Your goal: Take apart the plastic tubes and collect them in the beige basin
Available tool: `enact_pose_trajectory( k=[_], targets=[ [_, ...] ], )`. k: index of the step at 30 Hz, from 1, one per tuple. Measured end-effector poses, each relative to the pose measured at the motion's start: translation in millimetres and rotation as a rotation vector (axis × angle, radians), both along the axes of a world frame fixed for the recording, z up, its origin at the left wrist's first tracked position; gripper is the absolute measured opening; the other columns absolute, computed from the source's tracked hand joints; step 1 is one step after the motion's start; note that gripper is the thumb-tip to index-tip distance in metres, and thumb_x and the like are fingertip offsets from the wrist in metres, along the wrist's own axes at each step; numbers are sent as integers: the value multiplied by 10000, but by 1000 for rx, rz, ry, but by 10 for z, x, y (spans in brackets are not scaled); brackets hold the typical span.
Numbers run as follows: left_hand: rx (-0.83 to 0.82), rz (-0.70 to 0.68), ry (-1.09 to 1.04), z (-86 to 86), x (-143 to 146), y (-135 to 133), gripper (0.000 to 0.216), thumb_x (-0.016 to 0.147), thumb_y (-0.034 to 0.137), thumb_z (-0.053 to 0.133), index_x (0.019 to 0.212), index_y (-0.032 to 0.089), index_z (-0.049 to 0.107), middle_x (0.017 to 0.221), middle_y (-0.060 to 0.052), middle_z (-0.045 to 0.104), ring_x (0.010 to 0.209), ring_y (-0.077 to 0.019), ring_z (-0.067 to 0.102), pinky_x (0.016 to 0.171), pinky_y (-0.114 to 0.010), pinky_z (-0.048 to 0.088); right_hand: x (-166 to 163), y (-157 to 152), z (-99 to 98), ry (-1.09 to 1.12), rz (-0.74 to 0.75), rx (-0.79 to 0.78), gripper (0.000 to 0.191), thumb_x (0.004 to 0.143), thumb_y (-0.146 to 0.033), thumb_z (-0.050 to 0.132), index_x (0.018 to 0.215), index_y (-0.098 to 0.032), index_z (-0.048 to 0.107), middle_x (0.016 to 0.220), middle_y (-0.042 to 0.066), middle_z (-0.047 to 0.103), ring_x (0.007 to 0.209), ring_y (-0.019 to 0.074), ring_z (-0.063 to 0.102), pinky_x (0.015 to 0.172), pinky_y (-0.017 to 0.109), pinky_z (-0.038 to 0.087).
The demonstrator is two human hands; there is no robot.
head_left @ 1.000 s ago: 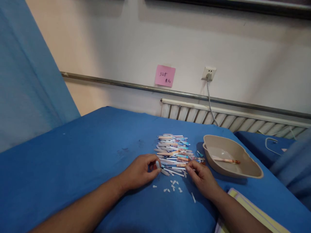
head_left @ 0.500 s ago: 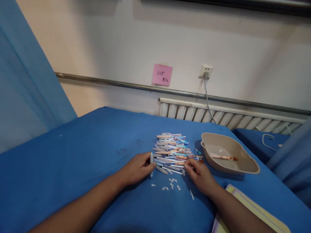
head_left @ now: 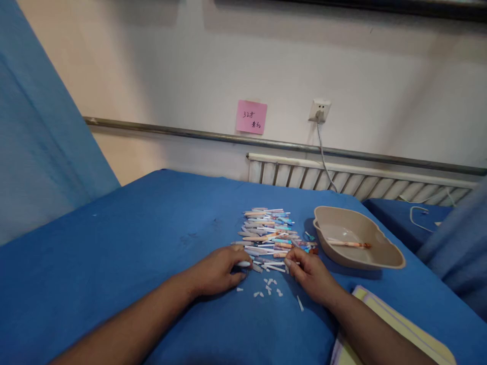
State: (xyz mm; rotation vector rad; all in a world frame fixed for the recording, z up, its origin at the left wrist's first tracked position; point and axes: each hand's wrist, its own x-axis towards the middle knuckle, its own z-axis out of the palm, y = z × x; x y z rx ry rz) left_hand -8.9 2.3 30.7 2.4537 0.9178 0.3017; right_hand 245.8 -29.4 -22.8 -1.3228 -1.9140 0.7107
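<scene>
My left hand (head_left: 222, 268) is at the left of the pile, its fingers closed on a pale pen barrel (head_left: 244, 264) that now points to the right. A wide pile of pen parts (head_left: 266, 233), pale, orange and blue barrels with thin white refills among them, lies in front of both hands. At the pile's right edge my right hand (head_left: 312, 274) has thumb and forefinger pinched together. A thin white piece seems to be in that pinch, too small to name. Several small white tips (head_left: 268, 288) are scattered on the blue cloth between the hands.
A beige basin (head_left: 357, 258) with an orange-and-white pen (head_left: 348, 244) inside stands to the right. Nearer lies a folded yellow cloth (head_left: 399, 324). The blue sheet (head_left: 114, 263) covers the surface. Behind are a radiator (head_left: 297, 175) and a plugged socket (head_left: 319, 110).
My left hand has turned the pale barrel from upright to lying level, and has moved slightly right and over the pile's near edge. My right hand stays almost in place.
</scene>
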Motion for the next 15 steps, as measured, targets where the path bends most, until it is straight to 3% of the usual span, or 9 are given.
enact_pose_trajectory(
  k=[6,15],
  targets=[
    [-28,-26,16,-24,-11,20,134,823,201,514,911,244,606,935,-13,591,915,-186,528,804,-245,385,-2,-2,25,3,7,-30,185,876,-303,440,732,-202,497,575,-46,501,525,110,461,527,208,339],
    [-172,144,-162,-91,28,39,229,876,361,408,768,189,514,798,9,545,753,-154,491,708,-231,382,-15,-31,26,59,10,7,182,887,-306,436,756,-200,506,597,-48,504,532,102,473,530,201,345]
  ],
)
